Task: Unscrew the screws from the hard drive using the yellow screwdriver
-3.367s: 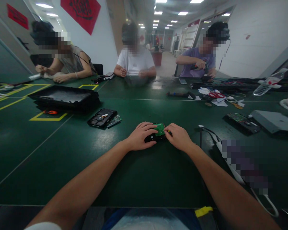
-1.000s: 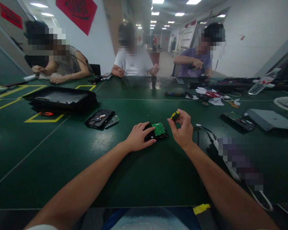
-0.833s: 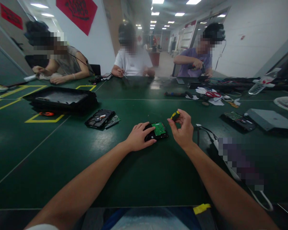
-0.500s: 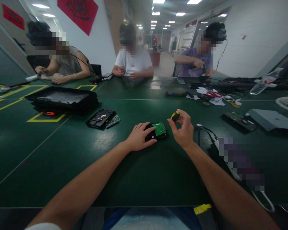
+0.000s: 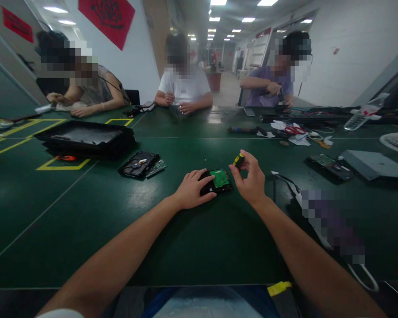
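On the table in front of me lies a black hard drive [image 5: 223,188] with a green circuit board [image 5: 221,178] facing up. My left hand [image 5: 195,189] spans its left part, thumb along the near edge and the other fingers over the top and far side, holding it against the table. Between thumb and fingers of my right hand [image 5: 251,176] is a small screwdriver [image 5: 239,160] with a yellow and black handle. It tilts, its thin shaft running down toward the drive's right end. Whether the tip sits in a screw is too small to tell.
To the left are an opened drive [image 5: 138,164] with a loose circuit board [image 5: 157,168] and stacked black trays [image 5: 86,137]. At right lie another hard drive [image 5: 330,168], a grey metal box [image 5: 376,165] and a cable [image 5: 287,180]. Several people sit across the table.
My right hand and the screwdriver have shifted slightly left, and the handle leans a little differently. The left hand and the hard drive stay put.
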`<action>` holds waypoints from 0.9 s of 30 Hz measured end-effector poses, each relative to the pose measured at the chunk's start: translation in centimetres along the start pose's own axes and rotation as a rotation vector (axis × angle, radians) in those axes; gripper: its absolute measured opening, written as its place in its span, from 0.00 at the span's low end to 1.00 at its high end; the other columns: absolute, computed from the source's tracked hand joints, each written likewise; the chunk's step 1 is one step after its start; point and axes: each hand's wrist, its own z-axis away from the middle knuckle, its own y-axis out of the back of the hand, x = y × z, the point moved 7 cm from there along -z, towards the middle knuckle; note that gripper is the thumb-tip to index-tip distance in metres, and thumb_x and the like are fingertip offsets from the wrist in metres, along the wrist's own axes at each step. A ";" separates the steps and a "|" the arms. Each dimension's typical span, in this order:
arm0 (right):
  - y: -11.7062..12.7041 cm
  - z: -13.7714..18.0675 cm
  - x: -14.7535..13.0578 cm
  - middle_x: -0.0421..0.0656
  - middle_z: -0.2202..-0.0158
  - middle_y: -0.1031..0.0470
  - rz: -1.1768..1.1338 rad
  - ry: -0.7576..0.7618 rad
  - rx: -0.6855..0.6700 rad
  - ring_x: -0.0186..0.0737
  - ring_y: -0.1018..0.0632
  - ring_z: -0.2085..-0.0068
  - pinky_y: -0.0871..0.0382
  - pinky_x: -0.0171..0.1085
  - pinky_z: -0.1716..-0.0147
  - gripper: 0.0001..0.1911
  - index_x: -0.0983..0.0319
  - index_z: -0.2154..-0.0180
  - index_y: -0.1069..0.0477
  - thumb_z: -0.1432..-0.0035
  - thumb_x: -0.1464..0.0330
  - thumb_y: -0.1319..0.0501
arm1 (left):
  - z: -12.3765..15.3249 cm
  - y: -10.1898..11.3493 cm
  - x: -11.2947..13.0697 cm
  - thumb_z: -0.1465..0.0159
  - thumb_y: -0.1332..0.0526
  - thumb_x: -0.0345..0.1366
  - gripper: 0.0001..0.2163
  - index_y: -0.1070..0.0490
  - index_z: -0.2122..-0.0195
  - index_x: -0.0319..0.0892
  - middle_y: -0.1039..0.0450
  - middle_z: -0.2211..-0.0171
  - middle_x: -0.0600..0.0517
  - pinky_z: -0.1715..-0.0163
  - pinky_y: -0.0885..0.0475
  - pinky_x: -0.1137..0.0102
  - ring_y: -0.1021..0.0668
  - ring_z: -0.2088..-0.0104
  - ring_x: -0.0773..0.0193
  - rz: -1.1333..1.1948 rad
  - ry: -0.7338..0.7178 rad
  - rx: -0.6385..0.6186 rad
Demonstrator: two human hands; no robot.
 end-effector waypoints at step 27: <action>-0.5 -1.4 -0.4 0.48 0.42 0.24 -0.033 0.009 -0.058 0.50 0.19 0.52 0.22 0.53 0.50 0.23 0.51 0.32 0.38 0.25 0.60 0.43 | -0.1 0.1 0.0 0.31 0.38 0.59 0.33 0.32 0.29 0.49 0.39 0.28 0.40 0.35 0.37 0.43 0.35 0.31 0.38 -0.017 0.007 0.024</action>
